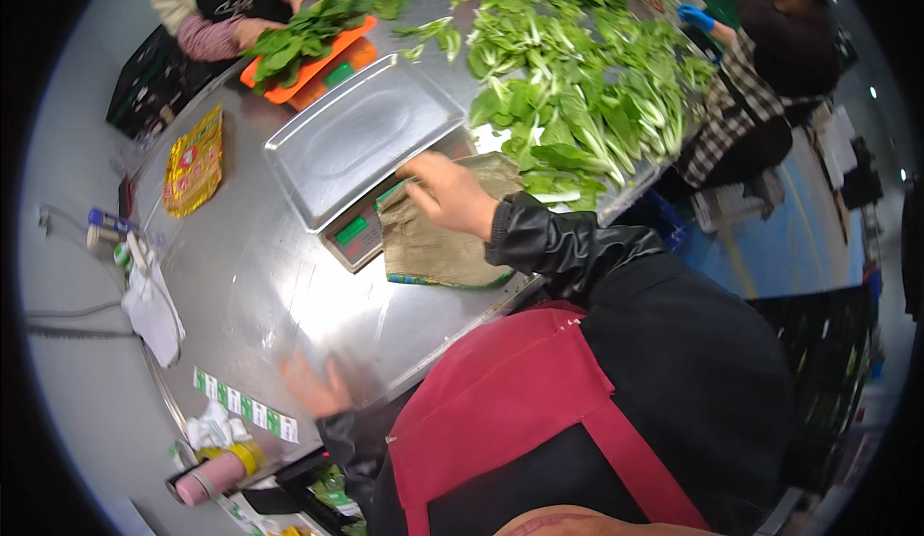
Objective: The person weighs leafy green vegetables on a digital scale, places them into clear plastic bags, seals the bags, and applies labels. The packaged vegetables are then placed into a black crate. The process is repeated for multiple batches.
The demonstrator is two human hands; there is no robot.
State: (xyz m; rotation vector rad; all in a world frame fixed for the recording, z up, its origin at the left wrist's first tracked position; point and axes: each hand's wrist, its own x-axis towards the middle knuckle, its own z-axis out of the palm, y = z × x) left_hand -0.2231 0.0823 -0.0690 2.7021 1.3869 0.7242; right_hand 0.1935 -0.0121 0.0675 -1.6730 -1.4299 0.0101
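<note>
My right hand (453,193) is over a tan cloth (440,244), its fingertips at the near rim of a steel weighing tray (364,135). Thumb and fingers are apart with nothing visible between them; whether they touch the rim, I cannot tell. The cloth partly covers the scale base (357,236), which has a lit green display. Blurred by motion, my left hand (314,384) is spread at the steel table (267,305) with nothing seen in it. Just beyond its fingers lies a strip of green and white labels (245,406).
Leafy greens (577,81) are heaped on the right. Across the table, a person's hands (260,31) handle greens on an orange scale (310,67). A yellow bag (195,164) lies left; a pink bottle (216,475) is lower left. Another person in blue gloves (696,16) stands right.
</note>
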